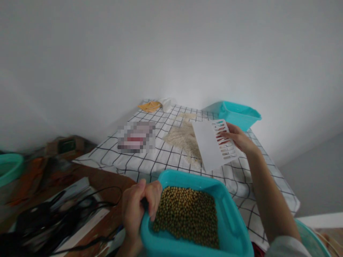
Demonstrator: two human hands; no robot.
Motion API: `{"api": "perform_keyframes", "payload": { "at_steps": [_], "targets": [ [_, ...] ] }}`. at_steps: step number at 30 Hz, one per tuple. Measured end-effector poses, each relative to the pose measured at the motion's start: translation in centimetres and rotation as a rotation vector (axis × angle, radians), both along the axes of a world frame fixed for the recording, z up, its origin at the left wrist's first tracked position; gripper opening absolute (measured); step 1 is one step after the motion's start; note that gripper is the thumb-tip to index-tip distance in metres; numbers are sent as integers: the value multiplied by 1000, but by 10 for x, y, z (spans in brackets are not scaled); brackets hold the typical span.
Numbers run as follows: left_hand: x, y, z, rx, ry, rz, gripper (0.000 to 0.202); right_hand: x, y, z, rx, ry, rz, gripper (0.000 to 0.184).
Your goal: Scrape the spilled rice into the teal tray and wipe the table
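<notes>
My left hand (142, 205) is closed over the left rim of a turquoise plastic bin (235, 214) at the table's near edge. A small dark piece shows by its fingers; I cannot make out what it is. Many small round greenish-tan balls (187, 214) lie in the bin. With my right hand (238, 139) I grip a flat white plastic sheet (206, 141) by its slotted end. The sheet is held tilted at the right side of a pale, grainy heap (183, 139) that is spread on the checked cloth (150, 157).
A second turquoise bin (238, 112) stands at the back right by the wall. Orange cloth (150, 106) and a white crumpled item (166, 103) lie at the back. A blurred-out pinkish pack (136, 137) is on the left. Cables and clutter (61, 210) cover the brown surface at lower left.
</notes>
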State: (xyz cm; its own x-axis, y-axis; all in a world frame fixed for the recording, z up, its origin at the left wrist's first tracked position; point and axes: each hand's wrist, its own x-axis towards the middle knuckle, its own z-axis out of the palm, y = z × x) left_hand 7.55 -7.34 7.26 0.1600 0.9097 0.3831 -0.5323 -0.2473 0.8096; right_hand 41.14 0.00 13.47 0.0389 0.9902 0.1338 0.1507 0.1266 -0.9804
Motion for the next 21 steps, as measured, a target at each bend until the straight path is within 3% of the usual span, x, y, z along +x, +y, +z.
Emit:
{"api": "perform_keyframes", "payload": {
  "at_steps": [6, 10, 16, 21],
  "targets": [
    [20, -8, -11, -60, -74, -16, 63, 10, -13, 0, 26, -90, -46, 33],
    [22, -11, -12, -66, -59, -25, 64, 15, -37, -5, 73, -110, -125, 32],
    [19, -14, -5, -50, -31, -21, 66, 28, -84, -32, 75, -92, -275, 28],
    [20, -16, -7, -43, -39, -13, 65, 28, -97, -47, -23, -23, -276, 28]
  ]
}}
